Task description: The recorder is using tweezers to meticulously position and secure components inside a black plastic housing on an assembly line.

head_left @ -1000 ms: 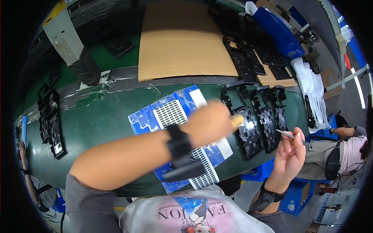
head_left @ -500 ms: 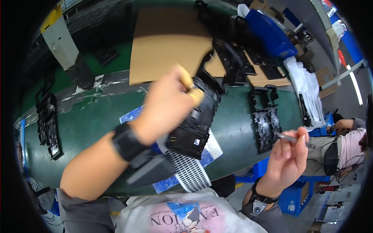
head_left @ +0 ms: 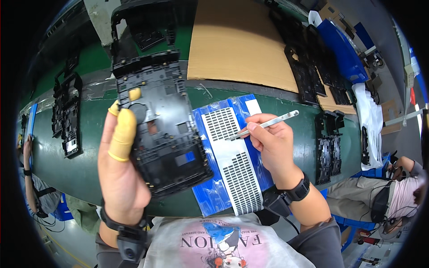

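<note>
My left hand (head_left: 121, 165), with yellow finger cots on its thumb and a finger, is closed around a black plastic housing (head_left: 167, 116). The housing is tilted up and shows its ribbed inner side, a round recess and a small blue patch. Between the thumb and fingers of my right hand (head_left: 273, 145) is a pair of metal tweezers (head_left: 279, 119). The tips reach a white sheet of small black rectangular stickers (head_left: 243, 183), at the edge of a gap in its rows. Under the sheet lies a blue plastic-wrapped board (head_left: 205, 196).
Another black housing (head_left: 328, 147) lies at the right of the green table (head_left: 223, 91), and one (head_left: 67, 114) at the left. Cardboard (head_left: 241, 44) covers the far middle. Several black parts (head_left: 308, 67) lie beside it. Co-workers' arms (head_left: 402, 167) show at both sides.
My left hand has turned the housing over and moved it left, uncovering the sticker sheet. My right hand has brought the tweezers left and down to the sheet. The view has shifted.
</note>
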A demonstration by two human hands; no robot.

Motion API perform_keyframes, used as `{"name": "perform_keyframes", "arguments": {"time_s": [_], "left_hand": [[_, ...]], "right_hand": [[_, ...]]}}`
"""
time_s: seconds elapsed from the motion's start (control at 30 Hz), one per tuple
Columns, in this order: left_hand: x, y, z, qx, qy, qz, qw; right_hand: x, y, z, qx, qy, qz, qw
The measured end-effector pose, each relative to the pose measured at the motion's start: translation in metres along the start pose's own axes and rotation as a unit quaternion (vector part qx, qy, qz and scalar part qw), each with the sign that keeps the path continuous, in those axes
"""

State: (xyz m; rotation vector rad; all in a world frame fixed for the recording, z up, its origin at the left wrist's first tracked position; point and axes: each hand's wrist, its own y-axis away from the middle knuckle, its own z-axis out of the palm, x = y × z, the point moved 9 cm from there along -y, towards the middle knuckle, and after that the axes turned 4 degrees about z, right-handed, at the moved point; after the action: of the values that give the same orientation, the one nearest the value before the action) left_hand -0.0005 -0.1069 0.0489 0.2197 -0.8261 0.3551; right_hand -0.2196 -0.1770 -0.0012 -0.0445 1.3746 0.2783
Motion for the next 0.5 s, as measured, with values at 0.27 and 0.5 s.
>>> {"name": "perform_keyframes", "arguments": {"time_s": [0.27, 0.5], "left_hand": [[-0.027, -0.008, -0.009, -0.01, -0.009, -0.01, 1.0], [-0.031, -0.008, -0.004, -0.016, 0.008, -0.016, 1.0]], "right_hand": [[0.016, -0.015, -0.008, 0.005, -0.014, 0.026, 1.0], [0.014, -0.015, -0.008, 0.011, 0.008, 0.035, 0.999]]}}
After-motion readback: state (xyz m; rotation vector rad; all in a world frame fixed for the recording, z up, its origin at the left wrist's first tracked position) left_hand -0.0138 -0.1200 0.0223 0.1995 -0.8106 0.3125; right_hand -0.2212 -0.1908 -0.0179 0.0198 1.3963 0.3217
